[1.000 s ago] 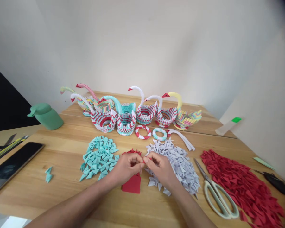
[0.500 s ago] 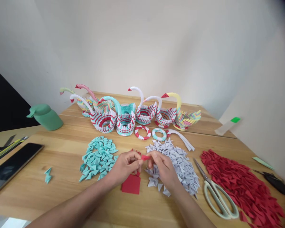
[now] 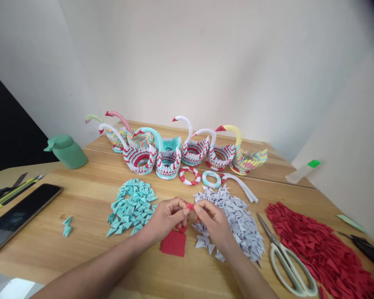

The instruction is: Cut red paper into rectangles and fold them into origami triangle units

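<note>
Between my two hands a small red paper piece (image 3: 190, 206) is pinched over the middle of the table. My left hand (image 3: 170, 214) grips its left end with thumb and forefinger. The right end is in the closed fingertips of my right hand (image 3: 212, 218). Below the left hand lies a stack of red paper rectangles (image 3: 173, 243), partly covered by the fingers. A heap of turquoise folded paper triangles (image 3: 132, 205) is left of my hands. Under and beside my right hand spreads a heap of pale grey-lilac triangles (image 3: 241, 224).
Several paper swans (image 3: 168, 162) stand at the back, with a red-white ring (image 3: 190, 181), a turquoise-white ring (image 3: 211, 179) and a white swan neck (image 3: 241, 185) before them. Scissors (image 3: 288, 261) and red triangles (image 3: 321, 249) lie right. A phone (image 3: 21, 216) and green container (image 3: 67, 151) are left.
The whole view has shifted slightly, so the things on the table appear a little further right. Both hands keep hold of the red paper piece, with fingers slightly moved.
</note>
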The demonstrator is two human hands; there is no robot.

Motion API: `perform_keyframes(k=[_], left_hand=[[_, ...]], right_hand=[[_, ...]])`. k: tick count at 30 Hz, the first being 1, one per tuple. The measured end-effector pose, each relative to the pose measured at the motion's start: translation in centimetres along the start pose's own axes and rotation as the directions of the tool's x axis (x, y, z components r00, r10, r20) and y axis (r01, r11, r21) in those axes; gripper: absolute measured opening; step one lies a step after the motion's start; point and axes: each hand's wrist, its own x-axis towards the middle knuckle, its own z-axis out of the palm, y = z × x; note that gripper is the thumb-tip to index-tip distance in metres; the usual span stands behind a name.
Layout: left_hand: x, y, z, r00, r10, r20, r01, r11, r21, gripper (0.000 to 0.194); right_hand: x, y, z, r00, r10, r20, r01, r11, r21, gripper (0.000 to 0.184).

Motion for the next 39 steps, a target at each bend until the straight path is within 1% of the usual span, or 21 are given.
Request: perform_keyframes(k=[3,5,8,11,14,17,19,22,25,27,30,33,36,39], left_hand=[[-0.13,0.2,0.16,0.999,0.045,-0.02,-0.044,0.996,0.072,0.037],[-0.22,0.33,0.29,0.998,0.063,-0.031,-0.059,0.993,0.107,0.035],[-0.26,0.36,0.33,0.999,0.046,-0.022,-0.044,0.997,0.067,0.035],[-0.18,0.22,0.19,1.0,0.03,-0.006,-0.03,0.999,0.031,0.033],[-0.13,0.07,0.18,0.998,0.055,0.002,-0.055,0.99,0.132,0.028],[-0.21,0.02,0.39,0.997,0.08,-0.006,-0.075,0.96,0.271,0.023],[-0.32,0.05,0.51,0.996,0.09,-0.001,-0.085,0.947,0.31,0.021],[-0.43,0.16,0.47,0.997,0.078,0.006,-0.076,0.957,0.279,0.022],[-0.34,0.17,0.19,0.998,0.058,0.013,-0.059,0.976,0.212,0.023],[-0.21,0.06,0.03,0.998,0.064,0.015,-0.065,0.973,0.221,0.021],[-0.15,-0.13,0.01,0.993,0.119,-0.003,-0.11,0.925,0.363,0.019],[-0.31,-0.2,0.14,0.981,0.194,0.009,-0.172,0.847,0.503,0.019],[-0.54,-0.22,0.17,0.963,0.268,0.032,-0.237,0.785,0.572,0.019],[-0.67,-0.3,0.05,0.941,0.336,0.05,-0.296,0.739,0.605,0.018]], right_hand=[[0.0,0.22,0.2,0.999,0.013,0.034,-0.014,1.0,0.022,0.029],[-0.05,0.28,0.32,0.999,0.02,0.029,-0.02,1.0,0.013,0.03],[-0.1,0.27,0.39,1.0,0.025,0.014,-0.025,1.0,0.006,0.031],[-0.03,0.26,0.32,0.999,0.004,0.041,-0.005,1.0,0.014,0.032],[0.03,0.33,0.19,0.998,-0.009,0.068,0.01,1.0,-0.021,0.032],[-0.03,0.44,0.11,0.998,-0.048,0.037,0.052,0.99,-0.128,0.029],[-0.11,0.45,0.12,0.996,-0.089,0.013,0.09,0.98,-0.175,0.028],[-0.14,0.35,0.16,0.997,-0.082,0.011,0.083,0.987,-0.139,0.03],[-0.02,0.22,0.12,0.998,-0.046,0.05,0.049,0.997,-0.058,0.033],[0.08,0.17,0.03,0.997,-0.034,0.071,0.037,0.998,-0.051,0.031],[0.15,0.06,-0.11,0.995,-0.039,0.093,0.052,0.989,-0.138,0.027],[0.08,-0.22,-0.16,0.989,-0.098,0.112,0.125,0.956,-0.266,0.028],[-0.08,-0.46,-0.11,0.981,-0.159,0.108,0.187,0.917,-0.353,0.027],[-0.25,-0.47,-0.04,0.974,-0.199,0.106,0.224,0.9,-0.373,0.027]])
